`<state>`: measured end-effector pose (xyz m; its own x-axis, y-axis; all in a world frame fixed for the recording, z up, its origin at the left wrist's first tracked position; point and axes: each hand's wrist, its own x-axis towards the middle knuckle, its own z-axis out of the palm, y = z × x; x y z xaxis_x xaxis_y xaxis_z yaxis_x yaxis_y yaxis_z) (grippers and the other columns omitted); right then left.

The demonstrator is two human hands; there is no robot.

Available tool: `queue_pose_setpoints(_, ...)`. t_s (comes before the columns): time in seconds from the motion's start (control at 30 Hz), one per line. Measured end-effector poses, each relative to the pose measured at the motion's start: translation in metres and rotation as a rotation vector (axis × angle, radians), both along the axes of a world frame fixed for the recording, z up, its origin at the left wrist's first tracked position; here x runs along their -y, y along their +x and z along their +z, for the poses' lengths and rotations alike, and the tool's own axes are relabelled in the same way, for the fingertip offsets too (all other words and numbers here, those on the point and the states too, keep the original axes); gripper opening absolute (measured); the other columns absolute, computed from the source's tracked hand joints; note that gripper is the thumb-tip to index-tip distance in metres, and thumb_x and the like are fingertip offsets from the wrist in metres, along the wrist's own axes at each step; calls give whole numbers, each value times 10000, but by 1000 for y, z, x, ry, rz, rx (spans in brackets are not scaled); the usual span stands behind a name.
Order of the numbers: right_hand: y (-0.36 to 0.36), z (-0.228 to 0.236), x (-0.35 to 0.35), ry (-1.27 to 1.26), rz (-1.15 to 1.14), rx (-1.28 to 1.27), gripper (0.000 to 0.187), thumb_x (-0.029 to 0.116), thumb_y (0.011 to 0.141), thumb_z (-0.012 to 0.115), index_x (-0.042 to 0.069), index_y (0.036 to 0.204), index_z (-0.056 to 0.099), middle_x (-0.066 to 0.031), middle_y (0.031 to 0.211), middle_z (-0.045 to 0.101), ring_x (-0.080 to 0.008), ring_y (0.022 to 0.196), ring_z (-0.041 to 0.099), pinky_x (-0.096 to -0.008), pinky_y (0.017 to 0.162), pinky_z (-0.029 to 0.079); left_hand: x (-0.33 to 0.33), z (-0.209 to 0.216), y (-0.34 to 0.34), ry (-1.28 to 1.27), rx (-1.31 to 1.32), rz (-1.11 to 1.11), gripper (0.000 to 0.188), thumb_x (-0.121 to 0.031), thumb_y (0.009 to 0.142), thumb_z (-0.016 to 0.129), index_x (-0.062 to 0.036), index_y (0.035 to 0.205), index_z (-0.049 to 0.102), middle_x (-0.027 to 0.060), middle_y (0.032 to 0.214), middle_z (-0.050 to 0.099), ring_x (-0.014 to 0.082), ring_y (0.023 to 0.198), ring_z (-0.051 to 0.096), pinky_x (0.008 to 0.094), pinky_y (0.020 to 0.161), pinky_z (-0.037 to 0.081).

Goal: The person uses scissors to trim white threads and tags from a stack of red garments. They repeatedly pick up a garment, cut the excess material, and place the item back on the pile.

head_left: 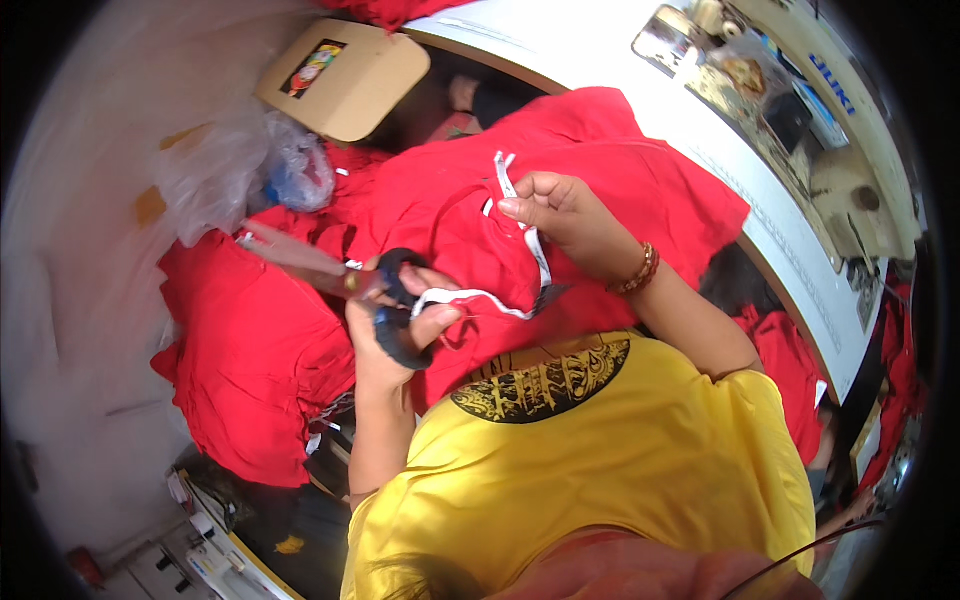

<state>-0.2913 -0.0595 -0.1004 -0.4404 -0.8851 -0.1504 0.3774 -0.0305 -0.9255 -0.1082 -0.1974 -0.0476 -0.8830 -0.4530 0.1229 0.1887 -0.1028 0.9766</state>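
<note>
My left hand (372, 345) is closed round the black-handled scissors (352, 283), whose blades point away to the far left and look slightly parted. A narrow white tape (542, 265) with dark print curves from beside my left thumb up to my right hand (572, 222). My right thumb and fingers pinch that tape near its upper end, so a short tail sticks out above them. Beneath both hands, red fabric (630, 165) lies spread across my lap and up against the table edge. A bunched heap of red cloth (255, 345) sits to the left of the scissors.
A white sewing table (565, 40) runs along the far and right side, carrying a sewing machine (850, 190). Clear plastic bags (215, 180) rest at the left, near a tan chair back (375, 85). Another machine (215, 555) stands at the lower left.
</note>
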Motion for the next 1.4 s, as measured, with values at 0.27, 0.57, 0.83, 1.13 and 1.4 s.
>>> queue_pose_setpoints(0.27, 29, 33, 28, -195, 119, -21, 395, -68, 839, 480, -71, 1233, 467, -120, 1140, 576, -137, 1024, 576, -262, 889, 477, 2, -14, -18, -175, 28, 270, 330, 48, 720, 744, -38, 928, 502, 32, 853, 601, 107, 777, 578, 234, 711, 470)
queue_pose_setpoints(0.57, 32, 3, 27, -154, 62, 69, 305, -55, 858, 536, -68, 1163, 539, -82, 1028, 636, -68, 888, 605, -196, 719, 506, 7, -42, -16, -109, -30, 302, 329, 55, 710, 751, -44, 897, 498, 47, 862, 614, 112, 771, 581, 251, 715, 470)
queue_pose_setpoints(0.83, 34, -1, 23, -68, 4, -324, 263, -52, 861, 542, -46, 1120, 585, -42, 965, 654, -67, 855, 611, -196, 727, 503, 6, -43, -18, -144, 55, 293, 379, 108, 682, 744, -40, 916, 485, 35, 853, 587, 102, 768, 586, 234, 700, 499)
queue_pose_setpoints(1.13, 28, -9, 30, -132, -6, -76, 221, 9, 859, 573, -60, 1068, 591, -98, 887, 670, -141, 870, 653, -244, 742, 521, 20, -41, -20, -174, 96, 242, 397, 97, 671, 755, -48, 935, 497, 20, 862, 568, 103, 766, 576, 237, 694, 486)
queue_pose_setpoints(1.4, 32, -3, 24, -120, 74, -311, 296, -31, 847, 585, -18, 1143, 594, -74, 966, 659, -73, 838, 613, -212, 715, 495, 21, -44, -14, -378, 99, 273, 393, 65, 661, 777, -29, 949, 526, 38, 861, 602, 105, 758, 573, 248, 716, 482)
